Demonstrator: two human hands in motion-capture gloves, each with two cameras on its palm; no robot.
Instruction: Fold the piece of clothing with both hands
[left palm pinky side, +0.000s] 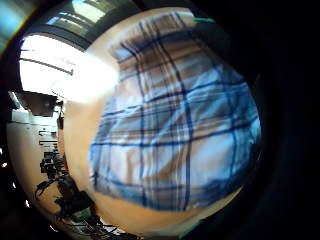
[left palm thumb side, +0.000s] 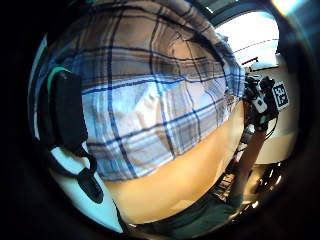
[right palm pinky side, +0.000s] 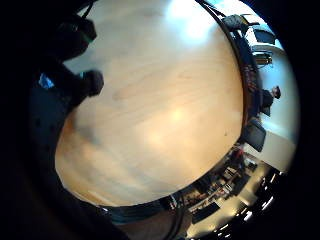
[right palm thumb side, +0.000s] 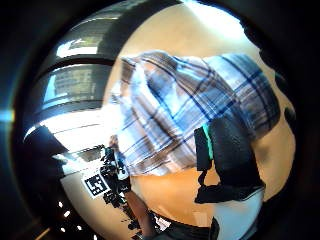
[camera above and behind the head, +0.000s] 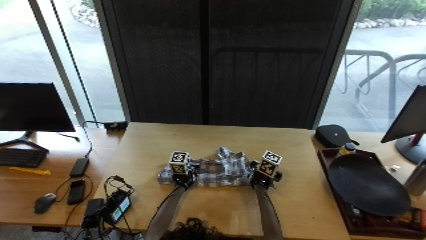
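Wooden table (camera above and behind the head: 219, 210) bare around plaid garment (camera above and behind the head: 216, 172), hands at its ends.

From the outside view, the person's dark, curly hair (camera above and behind the head: 193, 231) shows at 6 o'clock, with two slim forearms (camera above and behind the head: 170, 207) on either side of it. The left hand (camera above and behind the head: 181, 176) and the right hand (camera above and behind the head: 263, 176) each wear a black glove. In the left thumb side palm view, a black padded piece of the glove (left palm thumb side: 67, 112) at 9 o'clock has a thin green trim (left palm thumb side: 56, 72) along its edge and a black strap (left palm thumb side: 90, 182) looping off it toward 7 o'clock. A gloved hand (left palm thumb side: 260, 107) shows at 3 o'clock, and a dark green top (left palm thumb side: 195, 220) at 6 o'clock
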